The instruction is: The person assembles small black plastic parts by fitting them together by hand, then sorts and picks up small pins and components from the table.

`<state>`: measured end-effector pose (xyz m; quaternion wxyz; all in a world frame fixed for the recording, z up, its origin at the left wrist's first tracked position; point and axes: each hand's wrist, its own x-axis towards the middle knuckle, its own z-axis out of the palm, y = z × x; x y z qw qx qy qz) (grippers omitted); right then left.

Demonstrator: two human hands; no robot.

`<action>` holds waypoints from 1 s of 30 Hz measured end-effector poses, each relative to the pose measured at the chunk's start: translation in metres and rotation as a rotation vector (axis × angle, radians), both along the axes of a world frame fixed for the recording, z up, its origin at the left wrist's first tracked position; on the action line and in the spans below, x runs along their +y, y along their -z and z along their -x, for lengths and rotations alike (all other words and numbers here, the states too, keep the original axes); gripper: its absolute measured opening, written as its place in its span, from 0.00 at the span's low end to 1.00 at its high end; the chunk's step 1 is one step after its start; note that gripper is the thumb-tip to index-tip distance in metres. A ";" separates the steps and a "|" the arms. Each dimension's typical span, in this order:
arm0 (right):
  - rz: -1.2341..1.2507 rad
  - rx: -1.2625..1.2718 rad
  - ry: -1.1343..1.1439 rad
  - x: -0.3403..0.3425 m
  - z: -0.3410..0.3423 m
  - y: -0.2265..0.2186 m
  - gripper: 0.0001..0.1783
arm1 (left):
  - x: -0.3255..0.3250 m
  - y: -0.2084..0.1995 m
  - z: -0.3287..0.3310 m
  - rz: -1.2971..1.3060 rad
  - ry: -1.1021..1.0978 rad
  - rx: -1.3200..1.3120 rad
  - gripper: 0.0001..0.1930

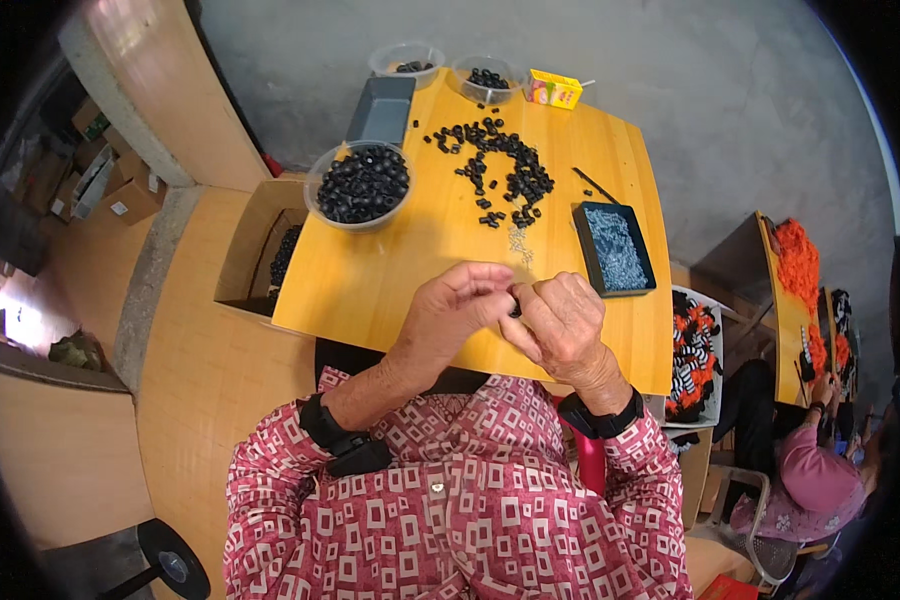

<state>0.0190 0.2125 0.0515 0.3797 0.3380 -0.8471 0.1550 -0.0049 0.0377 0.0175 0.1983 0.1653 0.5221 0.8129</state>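
Observation:
My left hand point(467, 305) and my right hand point(562, 318) meet over the front part of the yellow wooden table point(370, 290). Between their fingertips is a small black plastic part point(515, 306), mostly covered by the fingers. Both hands pinch closed around it. Just beyond them lies a little scatter of small grey metal pieces point(519, 243). Farther back, loose black plastic parts point(526, 180) spread over the tabletop. To the right of my right hand, a black tray point(646, 283) is filled with many small grey pieces point(615, 245).
A clear bowl point(398, 217) heaped with black parts stands left, before a grey tray point(382, 110). Two clear tubs point(407, 52) and a yellow carton point(554, 90) line the back. A black stick point(595, 186) lies right. Boxes flank the table; another person point(815, 465) sits far right.

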 end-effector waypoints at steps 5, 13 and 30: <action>-0.096 -0.079 0.001 -0.009 0.003 0.002 0.18 | -0.015 -0.005 0.002 0.041 0.017 0.102 0.16; 0.365 -0.422 -0.792 -0.025 -0.045 -0.086 0.15 | -0.105 -0.046 0.022 0.162 -0.528 0.226 0.08; 0.837 -0.851 -1.644 -0.059 -0.053 -0.115 0.09 | -0.197 0.027 0.076 0.242 -0.603 -0.048 0.14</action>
